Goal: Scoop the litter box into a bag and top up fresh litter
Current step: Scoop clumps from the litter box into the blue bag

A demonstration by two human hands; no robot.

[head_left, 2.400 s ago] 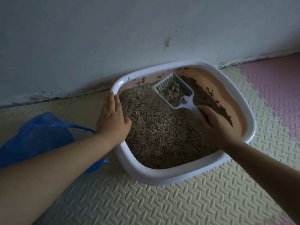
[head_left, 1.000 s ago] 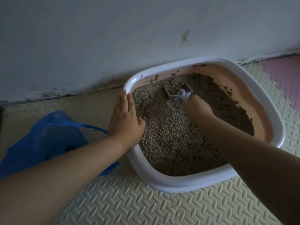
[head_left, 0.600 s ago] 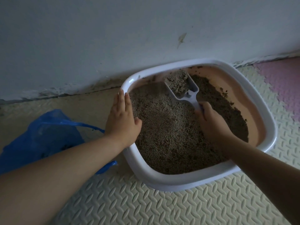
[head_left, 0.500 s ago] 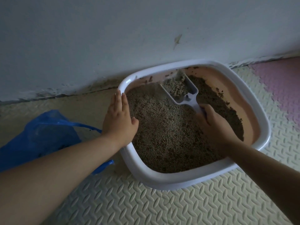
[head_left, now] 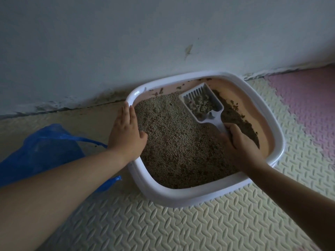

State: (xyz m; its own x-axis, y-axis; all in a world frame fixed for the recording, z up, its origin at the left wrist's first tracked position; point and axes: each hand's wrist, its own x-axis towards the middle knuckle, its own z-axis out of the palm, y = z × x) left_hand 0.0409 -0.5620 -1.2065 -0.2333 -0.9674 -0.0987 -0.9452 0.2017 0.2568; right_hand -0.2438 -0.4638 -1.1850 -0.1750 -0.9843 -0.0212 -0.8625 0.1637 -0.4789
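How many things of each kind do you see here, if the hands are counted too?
Litter box: 1
Scoop: 1
Blue bag: 1
Hands: 2 (left hand flat on the box rim, right hand gripping the scoop handle)
Total: 5

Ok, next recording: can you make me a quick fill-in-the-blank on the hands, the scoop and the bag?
1. The right hand grips the scoop by its ____.
2. The left hand rests flat on the litter box rim, holding ____.
3. The bag, left of the litter box, is coloured ____.
Missing words: handle; nothing; blue.
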